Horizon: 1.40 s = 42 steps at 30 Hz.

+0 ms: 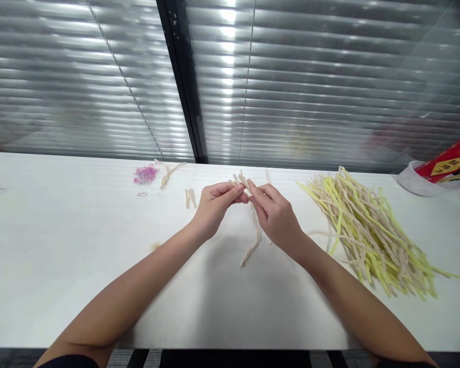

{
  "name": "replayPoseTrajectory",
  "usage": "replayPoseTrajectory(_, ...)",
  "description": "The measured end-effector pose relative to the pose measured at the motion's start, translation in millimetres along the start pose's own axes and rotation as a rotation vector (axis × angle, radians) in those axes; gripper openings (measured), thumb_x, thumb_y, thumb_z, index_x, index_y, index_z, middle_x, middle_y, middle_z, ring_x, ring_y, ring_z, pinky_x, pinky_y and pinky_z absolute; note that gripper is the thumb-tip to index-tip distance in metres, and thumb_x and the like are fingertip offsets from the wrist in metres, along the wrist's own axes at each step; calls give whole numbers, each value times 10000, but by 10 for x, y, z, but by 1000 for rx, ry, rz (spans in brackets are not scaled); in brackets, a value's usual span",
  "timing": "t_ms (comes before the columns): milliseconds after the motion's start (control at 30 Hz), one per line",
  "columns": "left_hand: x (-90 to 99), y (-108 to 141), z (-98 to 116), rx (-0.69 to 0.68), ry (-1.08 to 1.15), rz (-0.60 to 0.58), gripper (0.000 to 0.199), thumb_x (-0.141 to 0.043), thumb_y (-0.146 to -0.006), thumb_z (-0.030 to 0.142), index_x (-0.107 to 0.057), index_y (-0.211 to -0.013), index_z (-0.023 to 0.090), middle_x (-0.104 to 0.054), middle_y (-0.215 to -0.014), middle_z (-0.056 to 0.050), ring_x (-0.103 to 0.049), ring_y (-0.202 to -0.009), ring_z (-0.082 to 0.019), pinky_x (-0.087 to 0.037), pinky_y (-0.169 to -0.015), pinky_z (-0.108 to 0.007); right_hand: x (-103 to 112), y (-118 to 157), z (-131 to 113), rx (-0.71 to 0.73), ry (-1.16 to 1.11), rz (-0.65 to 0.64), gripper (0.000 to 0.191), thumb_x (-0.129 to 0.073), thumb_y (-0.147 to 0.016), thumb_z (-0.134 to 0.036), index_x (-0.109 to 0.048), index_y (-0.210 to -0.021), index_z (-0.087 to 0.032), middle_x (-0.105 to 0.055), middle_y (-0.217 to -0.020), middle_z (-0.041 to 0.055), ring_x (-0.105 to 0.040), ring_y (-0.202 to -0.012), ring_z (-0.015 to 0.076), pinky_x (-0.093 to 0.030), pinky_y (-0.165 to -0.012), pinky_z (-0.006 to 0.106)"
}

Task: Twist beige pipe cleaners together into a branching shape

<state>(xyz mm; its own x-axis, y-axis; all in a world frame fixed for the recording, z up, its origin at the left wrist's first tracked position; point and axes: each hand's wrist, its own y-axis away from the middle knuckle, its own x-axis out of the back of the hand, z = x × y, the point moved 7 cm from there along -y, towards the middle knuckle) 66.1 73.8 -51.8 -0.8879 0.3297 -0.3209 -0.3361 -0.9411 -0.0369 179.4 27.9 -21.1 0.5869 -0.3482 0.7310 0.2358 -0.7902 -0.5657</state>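
Left hand (pixel 213 204) and right hand (pixel 273 210) pinch beige strands (pixel 253 232) together, apparently bundling them; rubber bands (pixel 146 175) lie well left of the grip.

Readable text: none that I can make out.
Red packet (pixel 453 164): at my far right on the worktop (pixel 61 245), it bears a yellow diamond label with dark marks, too small and blurred to read.

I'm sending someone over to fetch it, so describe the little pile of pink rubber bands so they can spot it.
On the white table, look along the far edge by the window blinds, left of the person's left hand. The pink rubber bands lie there, the only pink things among beige strips.
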Motion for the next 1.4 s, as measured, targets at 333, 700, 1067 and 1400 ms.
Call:
replayPoseTrajectory(333,-11,33,-2,-44,-66,20,263,-617,-775,376,-662,-720,122,-635,-741,-59,-587,-781,-152,-448,-840,-318,-13,16,-25,32,63,14,454,-361,-912,-120,-437,-1345,-234,-570,-869,70,-527,-717,134,-440,-682,260)
replayPoseTrajectory(700,18,6,-78,82,173,55,210,-664,-749,321,-661,-786,115,-582,-681,-18,-561,-678,-91,-452,-756,-242,20,34,174,-341,-503,128,242,-487,-881,-318,-607,-1058,-206,-565,-756,25,-515,-631,122,-437,-586,252)
replayPoseTrajectory(1067,-96,68,-151,207,460,48,180,-664,-755,243,-645,-885,121,-592,-707,-3,-601,-700,-79,-481,-746,-213,-107,133,354,-690,-1248,462,207,-666,-752,-357,-558,-814,-192,-562,-789,-24,-529,-553,61,-497,-593,239)
replayPoseTrajectory(1400,-65,46,-214,281,553,65,136,-641,-775,254,-622,-796,122,-599,-690,5,-613,-679,-79,-489,-705,-205,-184,16,230,-570,-1485,158,231,-729,-684,-206,-606,-879,-207,-631,-936,-11,-625,-766,88,-511,-833,262)
